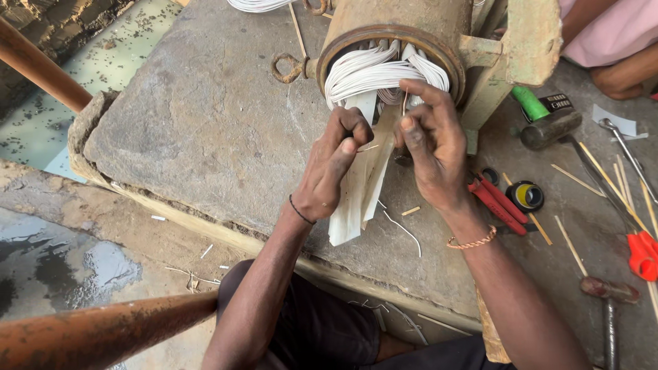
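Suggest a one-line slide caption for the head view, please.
Left hand and right hand pinch a thin stick at white windings in a rusty motor housing.

Bright even daylight, soft short shadows, sharp focus, slight wide-angle edge stretch

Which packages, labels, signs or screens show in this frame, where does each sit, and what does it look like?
Label on the mallet: small black rectangle with pale print, on the dark head below the green handle, right of the motor housing.
Paper slip: pale, roughly rectangular, flat on the slab at the far right; print not discernible.
Tape roll: round, black with yellow inside, right of the right hand; no label visible.
No signs or screens.
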